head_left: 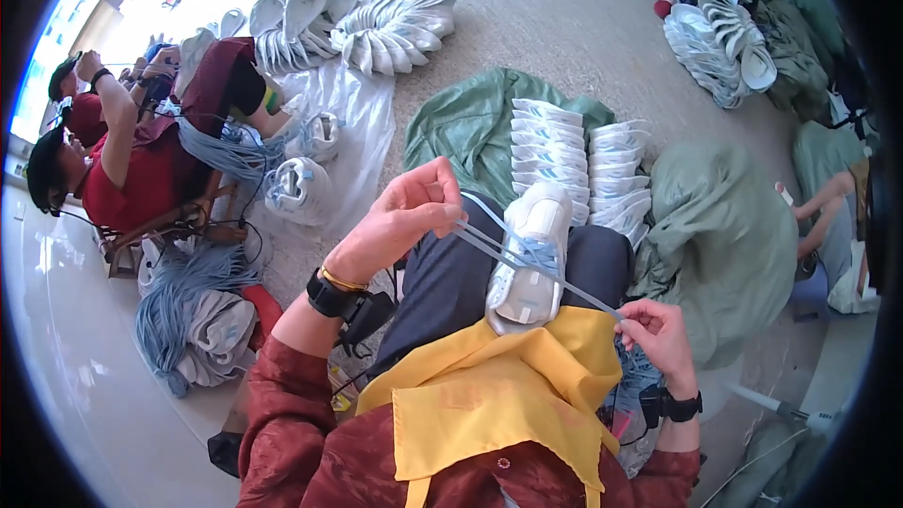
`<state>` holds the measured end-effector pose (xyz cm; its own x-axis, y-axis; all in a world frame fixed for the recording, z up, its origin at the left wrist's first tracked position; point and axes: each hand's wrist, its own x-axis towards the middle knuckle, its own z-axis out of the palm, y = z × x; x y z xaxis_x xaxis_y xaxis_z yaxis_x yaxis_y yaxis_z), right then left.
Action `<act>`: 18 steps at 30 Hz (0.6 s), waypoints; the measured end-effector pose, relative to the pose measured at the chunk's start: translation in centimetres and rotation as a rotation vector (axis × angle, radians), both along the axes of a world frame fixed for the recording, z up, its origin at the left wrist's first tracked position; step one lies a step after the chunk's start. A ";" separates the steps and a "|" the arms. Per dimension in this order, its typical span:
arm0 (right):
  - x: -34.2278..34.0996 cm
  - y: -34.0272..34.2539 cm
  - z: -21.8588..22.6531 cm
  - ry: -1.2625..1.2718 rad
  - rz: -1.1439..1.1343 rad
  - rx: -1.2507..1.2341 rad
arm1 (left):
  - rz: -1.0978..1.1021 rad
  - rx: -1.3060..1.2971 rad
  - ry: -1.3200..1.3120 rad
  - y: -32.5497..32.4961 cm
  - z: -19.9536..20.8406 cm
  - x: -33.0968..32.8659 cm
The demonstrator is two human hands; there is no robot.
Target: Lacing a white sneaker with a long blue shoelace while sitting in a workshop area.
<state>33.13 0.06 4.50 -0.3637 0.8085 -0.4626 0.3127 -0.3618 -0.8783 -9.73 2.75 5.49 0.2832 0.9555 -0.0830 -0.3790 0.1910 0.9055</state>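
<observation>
A white shoe (538,221) rests on my lap, between my thighs. Light blue shoelace (588,298) runs through its eyelets and stretches out to both sides. My left hand (425,207) is raised to the left of the shoe, its fingers pinched on strands of the lace. Lower down on the right, my right hand (657,334) pinches the other stretch of lace between thumb and fingers. The lace crosses over the shoe between my hands. A yellow apron (499,423) covers my front and touches the shoe's near end.
Stacked white shoe uppers (548,155) stand beyond my knees on green cloth (456,122). A large green cloth bundle (720,254) lies at right. Blue laces (179,306) hang in a bunch at left. Co-workers sit at left, near rings of white shoe parts (400,28).
</observation>
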 end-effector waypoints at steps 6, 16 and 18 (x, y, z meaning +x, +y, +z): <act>-1.6 0.5 0.3 -0.002 0.008 0.004 | 0.040 0.006 -0.005 -0.2 0.7 -0.5; -3.7 0.4 -0.2 0.009 0.044 0.010 | 0.113 0.037 -0.015 -0.6 0.6 -2.5; -4.4 0.5 0.5 -0.092 0.072 0.030 | 0.133 0.019 0.082 -0.7 -0.4 -3.5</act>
<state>28.72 0.53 4.99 -0.3782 0.7959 -0.4727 0.4167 -0.3096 -0.8547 -13.22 2.05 5.09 0.1474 0.9856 -0.0825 -0.3249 0.1270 0.9372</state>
